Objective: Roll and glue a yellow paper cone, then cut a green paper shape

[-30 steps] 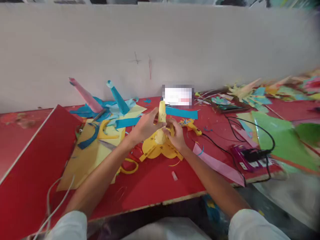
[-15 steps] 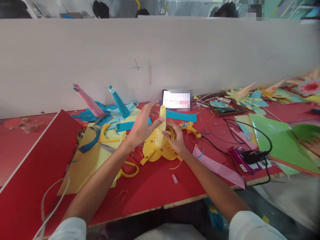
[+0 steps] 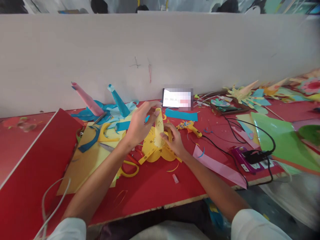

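Note:
A pale yellow paper cone (image 3: pixel 159 128) with dark marks on its side stands on a yellow petal-shaped paper base (image 3: pixel 152 155) with star cut-outs and strips. My left hand (image 3: pixel 142 121) is at the cone's top, its thumb against the near left side and its fingers curled over behind. Lower down, my right hand (image 3: pixel 173 138) grips the cone from the right, thumb in front. A narrow yellow strip (image 3: pixel 170 134) shows between the right fingers and palm; whether it is held is unclear. Yellow-handled scissors (image 3: pixel 130 169) lie left of the base.
A yellow glue gun (image 3: pixel 189 127) with a black cord lies to the right, near a purple power box (image 3: pixel 246 160). Blue (image 3: pixel 121 103) and pink (image 3: pixel 87 100) paper cones stand back left. A lit phone (image 3: pixel 176 99) leans on the wall. A red board (image 3: pixel 37 160) rises at left.
The cone has tipped slightly left and its marked side now shows. My left fingers have lowered and curled closer around its top. My right hand keeps its hold low down.

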Demonstrator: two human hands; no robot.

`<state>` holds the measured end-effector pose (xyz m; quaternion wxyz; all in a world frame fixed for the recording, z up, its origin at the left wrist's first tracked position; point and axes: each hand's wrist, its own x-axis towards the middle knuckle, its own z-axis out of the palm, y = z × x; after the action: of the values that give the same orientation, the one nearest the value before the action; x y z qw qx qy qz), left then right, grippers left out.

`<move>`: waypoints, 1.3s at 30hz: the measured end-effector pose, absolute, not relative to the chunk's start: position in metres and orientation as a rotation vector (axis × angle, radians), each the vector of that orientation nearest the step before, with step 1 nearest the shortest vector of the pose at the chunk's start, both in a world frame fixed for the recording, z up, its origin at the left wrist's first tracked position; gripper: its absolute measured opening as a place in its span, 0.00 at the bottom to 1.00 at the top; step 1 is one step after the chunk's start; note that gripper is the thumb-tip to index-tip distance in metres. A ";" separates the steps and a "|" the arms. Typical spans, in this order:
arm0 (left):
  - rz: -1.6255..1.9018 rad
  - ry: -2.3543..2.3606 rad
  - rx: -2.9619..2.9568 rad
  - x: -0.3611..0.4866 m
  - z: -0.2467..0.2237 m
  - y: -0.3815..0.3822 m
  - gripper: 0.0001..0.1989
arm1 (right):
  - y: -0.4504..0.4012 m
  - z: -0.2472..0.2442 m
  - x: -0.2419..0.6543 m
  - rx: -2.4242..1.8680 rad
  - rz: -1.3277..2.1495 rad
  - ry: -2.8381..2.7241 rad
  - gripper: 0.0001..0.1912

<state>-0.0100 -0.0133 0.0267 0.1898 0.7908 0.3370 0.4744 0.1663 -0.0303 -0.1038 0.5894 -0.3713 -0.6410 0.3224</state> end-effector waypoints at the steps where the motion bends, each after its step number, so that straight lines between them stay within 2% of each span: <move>1: 1.339 0.951 2.221 -0.010 0.027 -0.014 0.12 | -0.030 -0.104 0.166 -0.862 0.750 -1.493 0.17; 11: 1.262 1.079 2.121 -0.008 0.026 -0.011 0.13 | -0.030 -0.099 0.166 -0.875 0.789 -1.468 0.18; 23: 1.254 1.136 2.199 -0.005 0.017 -0.006 0.24 | -0.028 -0.099 0.168 -0.857 0.820 -1.543 0.15; 28: 1.077 1.026 2.219 -0.010 0.016 -0.001 0.20 | -0.027 -0.103 0.170 -0.878 0.804 -1.516 0.19; 32: 0.927 0.923 2.209 -0.009 0.019 -0.003 0.16 | -0.027 -0.101 0.174 -0.843 0.750 -1.475 0.18; 39: 1.149 1.091 2.224 -0.009 0.033 -0.017 0.13 | -0.027 -0.090 0.176 -0.827 0.731 -1.461 0.23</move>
<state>-0.0095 -0.0172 0.0332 0.2038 0.7973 0.3912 0.4120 0.1757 -0.0268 -0.0903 0.6092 -0.3579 -0.6328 0.3167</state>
